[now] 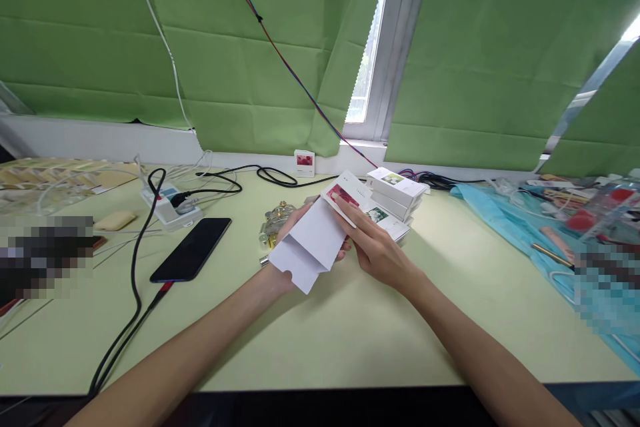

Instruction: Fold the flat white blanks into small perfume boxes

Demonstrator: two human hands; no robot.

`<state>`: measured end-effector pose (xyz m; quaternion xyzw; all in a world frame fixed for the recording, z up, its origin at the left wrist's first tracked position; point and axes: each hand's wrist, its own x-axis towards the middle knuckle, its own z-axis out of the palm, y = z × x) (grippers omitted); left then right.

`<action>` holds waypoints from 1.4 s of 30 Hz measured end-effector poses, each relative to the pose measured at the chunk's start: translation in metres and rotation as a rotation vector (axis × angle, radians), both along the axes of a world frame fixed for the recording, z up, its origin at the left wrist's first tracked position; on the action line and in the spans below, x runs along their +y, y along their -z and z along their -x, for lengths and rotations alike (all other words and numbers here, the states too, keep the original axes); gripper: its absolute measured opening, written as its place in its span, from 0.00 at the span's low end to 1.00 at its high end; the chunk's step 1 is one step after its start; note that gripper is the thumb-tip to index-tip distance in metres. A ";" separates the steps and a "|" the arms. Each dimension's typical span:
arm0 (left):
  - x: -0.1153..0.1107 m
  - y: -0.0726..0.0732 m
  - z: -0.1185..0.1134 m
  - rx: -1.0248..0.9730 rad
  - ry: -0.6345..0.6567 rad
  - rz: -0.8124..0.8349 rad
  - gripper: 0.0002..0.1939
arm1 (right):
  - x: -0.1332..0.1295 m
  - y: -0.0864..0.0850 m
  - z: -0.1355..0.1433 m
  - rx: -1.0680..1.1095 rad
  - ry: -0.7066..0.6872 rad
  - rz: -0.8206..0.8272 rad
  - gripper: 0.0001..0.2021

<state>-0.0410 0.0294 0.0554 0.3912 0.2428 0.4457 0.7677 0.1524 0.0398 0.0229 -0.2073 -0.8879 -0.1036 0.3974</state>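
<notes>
A white cardboard box (320, 230) with a pink picture on its printed part is held above the table, tilted. Its near end is open, and a notched flap hangs towards me. My left hand (296, 217) is wrapped round the box from below and behind, so most of its fingers are hidden. Against the printed part presses my right hand (377, 247), its fingers bent over the box edge. Just behind my right hand stands a stack of similar white boxes (397, 193). Several small glass bottles (276, 221) stand close to my left hand, partly covered by it.
A black phone (193, 250) on a cable lies to the left, near a white power strip (170, 207). Another small box (305, 163) stands against the wall. Blue plastic sheeting (505, 227) with mixed items covers the right side. Black cables (277, 177) run along the back.
</notes>
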 end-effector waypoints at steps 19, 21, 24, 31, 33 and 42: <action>-0.001 0.001 -0.004 -0.077 0.022 0.116 0.23 | -0.003 -0.002 0.003 0.037 -0.032 0.000 0.40; -0.002 0.000 -0.004 -0.074 0.018 0.125 0.25 | -0.003 -0.001 0.003 0.044 -0.031 -0.008 0.40; -0.003 0.001 -0.002 -0.068 0.014 0.126 0.32 | -0.002 0.000 0.003 0.050 0.002 -0.019 0.40; 0.006 0.015 0.003 -0.081 0.024 0.065 0.33 | -0.002 0.000 0.004 0.101 0.020 -0.018 0.38; 0.007 0.018 0.004 -0.077 0.029 0.003 0.32 | -0.002 0.000 0.004 0.115 0.023 -0.022 0.38; 0.002 0.022 0.002 0.026 -0.036 -0.334 0.23 | -0.004 0.000 0.005 0.120 0.094 0.001 0.36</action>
